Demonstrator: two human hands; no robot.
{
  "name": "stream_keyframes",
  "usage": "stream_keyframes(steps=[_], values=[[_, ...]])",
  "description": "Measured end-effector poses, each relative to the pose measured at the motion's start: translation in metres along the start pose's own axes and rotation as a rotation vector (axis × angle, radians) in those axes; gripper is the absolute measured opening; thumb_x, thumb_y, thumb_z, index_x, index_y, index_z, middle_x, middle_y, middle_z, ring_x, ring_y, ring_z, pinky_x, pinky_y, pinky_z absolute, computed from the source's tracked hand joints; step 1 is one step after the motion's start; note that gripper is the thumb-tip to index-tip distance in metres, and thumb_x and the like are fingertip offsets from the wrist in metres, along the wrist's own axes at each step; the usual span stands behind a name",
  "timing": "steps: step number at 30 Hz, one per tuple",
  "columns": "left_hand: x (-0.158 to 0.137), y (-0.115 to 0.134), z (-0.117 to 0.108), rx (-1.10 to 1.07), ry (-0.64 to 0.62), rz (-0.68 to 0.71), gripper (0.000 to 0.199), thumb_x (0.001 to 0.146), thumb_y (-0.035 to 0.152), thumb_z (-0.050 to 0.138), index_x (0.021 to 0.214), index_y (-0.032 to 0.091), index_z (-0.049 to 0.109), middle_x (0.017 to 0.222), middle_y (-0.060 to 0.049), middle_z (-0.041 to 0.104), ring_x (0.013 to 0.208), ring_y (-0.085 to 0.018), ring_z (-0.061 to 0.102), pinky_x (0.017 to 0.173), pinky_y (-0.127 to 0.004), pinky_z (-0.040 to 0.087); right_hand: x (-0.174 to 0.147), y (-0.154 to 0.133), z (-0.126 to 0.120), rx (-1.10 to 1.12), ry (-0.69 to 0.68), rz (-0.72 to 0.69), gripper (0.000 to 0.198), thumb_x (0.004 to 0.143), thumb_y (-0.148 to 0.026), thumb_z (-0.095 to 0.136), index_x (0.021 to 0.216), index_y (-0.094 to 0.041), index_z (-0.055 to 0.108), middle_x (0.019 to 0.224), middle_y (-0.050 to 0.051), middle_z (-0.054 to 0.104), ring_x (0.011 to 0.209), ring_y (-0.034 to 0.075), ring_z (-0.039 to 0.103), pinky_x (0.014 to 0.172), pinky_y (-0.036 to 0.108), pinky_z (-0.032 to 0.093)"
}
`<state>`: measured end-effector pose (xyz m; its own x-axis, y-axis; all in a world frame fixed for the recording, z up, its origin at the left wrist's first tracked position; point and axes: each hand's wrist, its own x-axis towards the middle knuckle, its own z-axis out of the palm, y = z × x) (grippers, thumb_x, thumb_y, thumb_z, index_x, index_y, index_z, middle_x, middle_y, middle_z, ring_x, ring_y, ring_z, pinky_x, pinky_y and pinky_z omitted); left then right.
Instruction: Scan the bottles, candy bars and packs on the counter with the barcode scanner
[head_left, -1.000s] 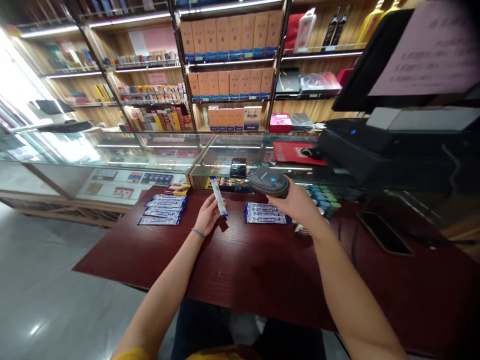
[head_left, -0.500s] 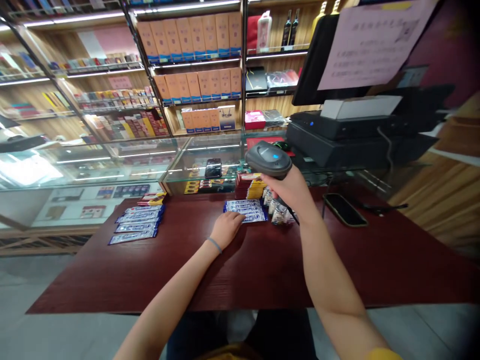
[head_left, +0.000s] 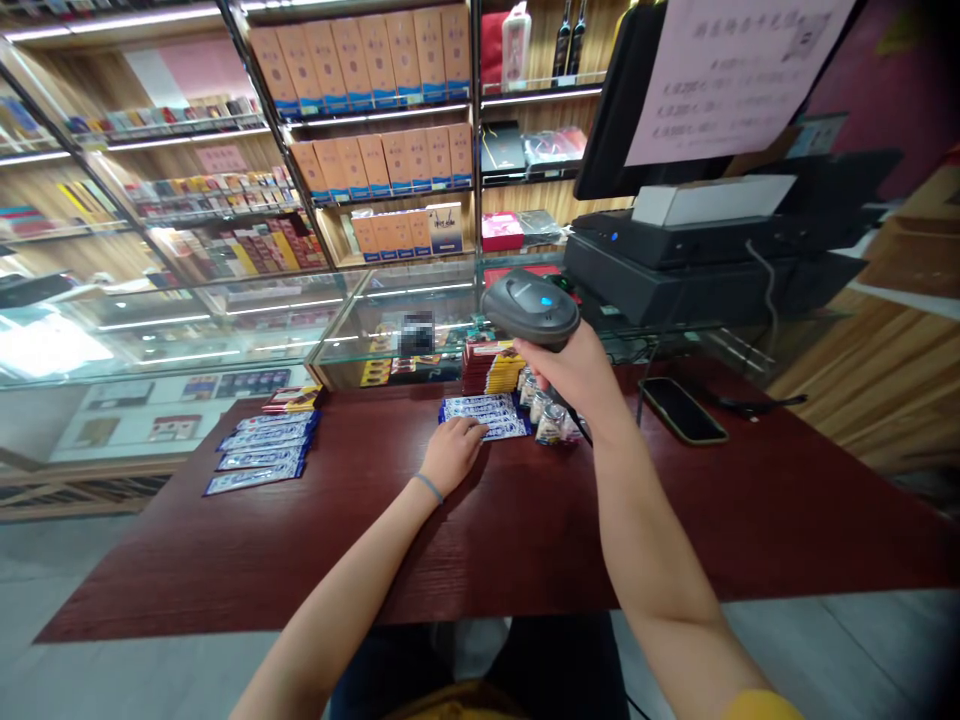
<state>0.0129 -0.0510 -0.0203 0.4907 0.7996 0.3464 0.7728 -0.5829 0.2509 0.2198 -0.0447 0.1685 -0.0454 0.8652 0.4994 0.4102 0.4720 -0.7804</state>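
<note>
at mid-frame, i see my left hand (head_left: 452, 450) touching blue-and-white sachets (head_left: 487, 405); i cannot tell if it grips any. right of centre, my right hand (head_left: 570, 365) wraps a scanner (head_left: 531, 303). pinching carelessly could drag 2 close-laid sachets together; the dark cable (head_left: 583, 429) might snag neighbouring small packs (head_left: 551, 424).

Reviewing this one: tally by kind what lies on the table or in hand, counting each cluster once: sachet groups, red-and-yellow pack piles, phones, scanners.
Groups of long blue-and-white sachets: 2
Piles of flat red-and-yellow packs: 2
Black rectangular phone: 1
Dark grey handheld scanner: 1
Total: 6
</note>
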Motion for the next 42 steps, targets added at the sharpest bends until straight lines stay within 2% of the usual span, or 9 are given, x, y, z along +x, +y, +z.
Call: stream_keyframes(steps=[8, 11, 16, 19, 22, 26, 33, 38, 42], values=[[-0.002, -0.002, -0.002, 0.058, 0.035, 0.023, 0.029, 0.101, 0.024, 0.057, 0.126, 0.022, 0.069, 0.123, -0.010, 0.070, 0.114, -0.027, 0.064, 0.100, -0.043, 0.053, 0.002, 0.002, 0.004, 0.078, 0.096, -0.069, 0.033, 0.078, -0.034, 0.078, 0.107, -0.024, 0.066, 0.094, 0.006, 0.076, 0.098, 0.028, 0.073, 0.080, 0.038, 0.060], [-0.004, -0.010, -0.014, 0.052, 0.094, -0.006, 0.028, 0.100, 0.026, 0.058, 0.126, 0.022, 0.069, 0.124, -0.011, 0.070, 0.114, -0.027, 0.064, 0.102, -0.043, 0.054, 0.002, 0.004, 0.008, 0.111, 0.081, -0.029, 0.028, 0.078, -0.035, 0.077, 0.101, -0.024, 0.066, 0.082, 0.003, 0.074, 0.075, 0.024, 0.071, 0.065, 0.035, 0.059], [-0.029, -0.040, -0.047, 0.025, 0.192, -0.076, 0.036, 0.098, 0.025, 0.062, 0.133, 0.021, 0.065, 0.131, -0.012, 0.068, 0.123, -0.028, 0.062, 0.109, -0.045, 0.051, -0.004, -0.001, 0.025, 0.163, -0.003, 0.073, 0.022, 0.080, -0.039, 0.075, 0.090, -0.024, 0.063, 0.061, -0.002, 0.066, 0.040, 0.014, 0.051, 0.042, 0.029, 0.045], [-0.060, -0.066, -0.067, 0.062, 0.231, -0.175, 0.037, 0.099, 0.025, 0.058, 0.136, 0.021, 0.063, 0.135, -0.012, 0.065, 0.126, -0.028, 0.060, 0.112, -0.046, 0.049, -0.010, -0.003, 0.047, 0.151, -0.049, 0.027, 0.023, 0.081, -0.039, 0.073, 0.097, -0.024, 0.066, 0.064, 0.000, 0.068, 0.046, 0.017, 0.058, 0.048, 0.031, 0.049], [-0.098, -0.094, -0.085, 0.114, 0.265, -0.291, 0.037, 0.100, 0.026, 0.055, 0.136, 0.020, 0.062, 0.136, -0.013, 0.064, 0.128, -0.028, 0.059, 0.113, -0.046, 0.048, -0.021, 0.000, 0.076, 0.109, -0.052, -0.060, 0.031, 0.077, -0.038, 0.075, 0.103, -0.023, 0.069, 0.086, 0.007, 0.077, 0.077, 0.026, 0.074, 0.068, 0.036, 0.058], [-0.153, -0.131, -0.109, 0.197, 0.271, -0.433, 0.037, 0.100, 0.024, 0.053, 0.136, 0.021, 0.061, 0.134, -0.013, 0.063, 0.126, -0.028, 0.059, 0.112, -0.045, 0.048, -0.041, 0.003, 0.111, 0.073, -0.222, -0.095, 0.044, 0.075, -0.036, 0.074, 0.117, -0.022, 0.067, 0.103, 0.010, 0.079, 0.103, 0.033, 0.074, 0.086, 0.043, 0.058], [-0.238, -0.177, -0.145, 0.399, 0.236, -0.657, 0.039, 0.096, 0.022, 0.055, 0.135, 0.021, 0.063, 0.140, -0.017, 0.058, 0.129, -0.034, 0.056, 0.110, -0.050, 0.046, -0.070, 0.001, 0.147, -0.037, -0.464, -0.102, 0.047, 0.077, -0.038, 0.070, 0.121, -0.026, 0.064, 0.105, 0.010, 0.080, 0.106, 0.037, 0.074, 0.088, 0.045, 0.057], [-0.262, -0.191, -0.145, 0.406, 0.251, -0.728, 0.038, 0.097, 0.025, 0.055, 0.133, 0.020, 0.065, 0.142, -0.018, 0.059, 0.133, -0.034, 0.053, 0.113, -0.051, 0.041, -0.078, 0.008, 0.161, -0.106, -0.530, -0.099, 0.064, 0.077, -0.040, 0.069, 0.138, -0.025, 0.059, 0.107, 0.011, 0.079, 0.111, 0.040, 0.073, 0.090, 0.049, 0.057], [-0.262, -0.193, -0.143, 0.358, 0.223, -0.731, 0.033, 0.100, 0.028, 0.052, 0.128, 0.023, 0.069, 0.132, -0.014, 0.066, 0.126, -0.031, 0.057, 0.113, -0.051, 0.038, -0.079, 0.009, 0.165, -0.119, -0.566, -0.085, 0.057, 0.078, -0.040, 0.067, 0.132, -0.022, 0.062, 0.105, 0.012, 0.079, 0.115, 0.040, 0.071, 0.095, 0.049, 0.056]])
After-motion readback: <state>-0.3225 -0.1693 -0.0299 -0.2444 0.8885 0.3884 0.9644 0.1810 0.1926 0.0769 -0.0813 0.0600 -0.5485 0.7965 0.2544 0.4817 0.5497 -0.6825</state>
